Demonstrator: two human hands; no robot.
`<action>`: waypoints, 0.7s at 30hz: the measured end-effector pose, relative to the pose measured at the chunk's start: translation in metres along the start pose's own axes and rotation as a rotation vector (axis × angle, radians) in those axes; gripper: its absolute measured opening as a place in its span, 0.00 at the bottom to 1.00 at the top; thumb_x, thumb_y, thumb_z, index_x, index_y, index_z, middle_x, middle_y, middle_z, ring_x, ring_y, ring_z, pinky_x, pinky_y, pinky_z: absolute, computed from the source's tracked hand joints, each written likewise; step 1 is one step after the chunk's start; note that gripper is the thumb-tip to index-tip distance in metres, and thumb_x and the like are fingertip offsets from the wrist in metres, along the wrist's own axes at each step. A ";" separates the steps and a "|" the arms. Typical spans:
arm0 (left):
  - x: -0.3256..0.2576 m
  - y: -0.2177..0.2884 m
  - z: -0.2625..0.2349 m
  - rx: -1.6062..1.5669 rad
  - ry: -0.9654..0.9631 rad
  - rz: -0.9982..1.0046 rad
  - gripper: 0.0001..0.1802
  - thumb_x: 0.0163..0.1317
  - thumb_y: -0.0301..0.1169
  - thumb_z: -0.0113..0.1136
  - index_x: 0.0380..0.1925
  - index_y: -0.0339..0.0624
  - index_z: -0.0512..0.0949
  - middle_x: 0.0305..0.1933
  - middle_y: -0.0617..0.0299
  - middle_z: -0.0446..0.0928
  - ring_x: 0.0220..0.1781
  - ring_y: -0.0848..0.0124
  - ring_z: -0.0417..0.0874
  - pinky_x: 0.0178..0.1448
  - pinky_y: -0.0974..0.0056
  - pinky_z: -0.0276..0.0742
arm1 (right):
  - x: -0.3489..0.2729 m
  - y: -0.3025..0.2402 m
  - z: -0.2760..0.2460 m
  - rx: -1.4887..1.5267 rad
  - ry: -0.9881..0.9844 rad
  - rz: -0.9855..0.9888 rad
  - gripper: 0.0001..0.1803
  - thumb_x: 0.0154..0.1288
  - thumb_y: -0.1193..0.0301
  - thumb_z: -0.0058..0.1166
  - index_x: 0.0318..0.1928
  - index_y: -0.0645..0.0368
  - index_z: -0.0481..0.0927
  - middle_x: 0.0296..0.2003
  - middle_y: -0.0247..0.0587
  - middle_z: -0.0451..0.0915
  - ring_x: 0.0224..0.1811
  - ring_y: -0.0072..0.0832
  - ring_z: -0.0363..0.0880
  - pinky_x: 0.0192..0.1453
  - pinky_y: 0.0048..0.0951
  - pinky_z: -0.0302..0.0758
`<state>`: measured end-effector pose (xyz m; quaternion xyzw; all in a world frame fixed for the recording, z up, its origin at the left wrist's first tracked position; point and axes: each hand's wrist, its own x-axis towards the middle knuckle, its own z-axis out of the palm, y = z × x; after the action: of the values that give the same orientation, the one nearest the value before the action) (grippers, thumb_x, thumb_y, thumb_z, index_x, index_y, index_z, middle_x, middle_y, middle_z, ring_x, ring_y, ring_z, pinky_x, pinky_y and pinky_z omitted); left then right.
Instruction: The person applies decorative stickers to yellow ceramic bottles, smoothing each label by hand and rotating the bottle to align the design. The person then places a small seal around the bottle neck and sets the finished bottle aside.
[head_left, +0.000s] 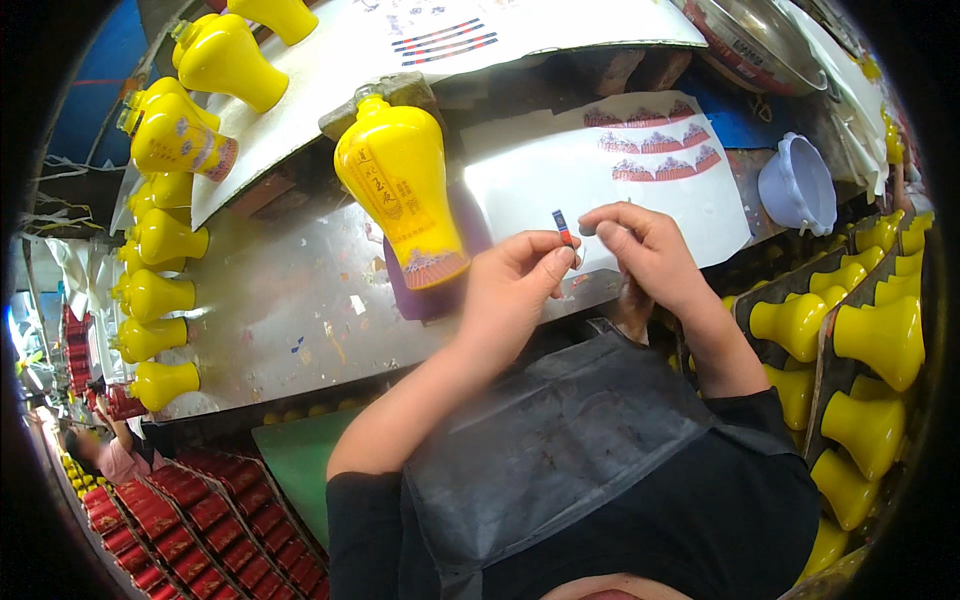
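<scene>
My left hand (512, 285) pinches a small blue-and-red decal strip (563, 228) between thumb and forefinger. Just to its right is my right hand (655, 252), its fingers curled and its thumb close to the forefinger. Whether anything lies between those two tips cannot be made out. Left of my hands is a glossy yellow vase-shaped bottle (400, 180) with a clear glass neck, red printing on its side and a patterned band round its base. Neither hand touches it. A purple pad (404, 301) shows under its lower end.
A white sheet (530, 150) bears rows of patterned decals (665, 170); more striped strips (445, 45) lie on the far board. Yellow bottles (165, 236) line the table's left edge. A pale bucket (797, 185) and racks of yellow bottles (880, 340) stand right; a person (125, 458) is far left.
</scene>
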<state>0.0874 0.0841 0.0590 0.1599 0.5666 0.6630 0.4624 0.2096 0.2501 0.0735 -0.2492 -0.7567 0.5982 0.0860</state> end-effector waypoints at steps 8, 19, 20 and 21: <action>-0.011 0.013 -0.006 0.258 -0.009 0.149 0.09 0.71 0.29 0.64 0.46 0.37 0.87 0.38 0.68 0.85 0.36 0.83 0.79 0.40 0.75 0.74 | 0.015 -0.025 0.011 0.123 -0.134 -0.065 0.09 0.68 0.70 0.67 0.44 0.61 0.88 0.34 0.32 0.86 0.32 0.13 0.79 0.37 0.19 0.76; -0.016 0.027 -0.017 0.266 -0.007 0.079 0.11 0.71 0.29 0.64 0.49 0.38 0.87 0.37 0.71 0.84 0.34 0.85 0.77 0.37 0.75 0.73 | 0.021 -0.033 0.004 0.131 -0.249 0.026 0.16 0.71 0.63 0.65 0.48 0.63 0.87 0.37 0.37 0.86 0.35 0.16 0.83 0.39 0.23 0.80; -0.016 0.027 -0.018 0.272 -0.024 0.080 0.11 0.71 0.29 0.64 0.50 0.37 0.87 0.38 0.70 0.84 0.35 0.85 0.77 0.38 0.76 0.73 | 0.022 -0.034 0.009 0.112 -0.242 -0.059 0.13 0.69 0.65 0.67 0.44 0.62 0.89 0.39 0.37 0.87 0.34 0.15 0.81 0.38 0.22 0.78; -0.016 0.027 -0.019 0.279 -0.038 0.085 0.12 0.71 0.29 0.64 0.50 0.37 0.86 0.38 0.70 0.84 0.36 0.85 0.78 0.39 0.76 0.73 | 0.022 -0.037 0.011 0.073 -0.217 -0.069 0.10 0.67 0.69 0.68 0.42 0.63 0.89 0.37 0.35 0.86 0.33 0.14 0.80 0.37 0.20 0.76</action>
<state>0.0700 0.0624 0.0825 0.2590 0.6371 0.5935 0.4180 0.1755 0.2454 0.1018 -0.1535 -0.7476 0.6454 0.0331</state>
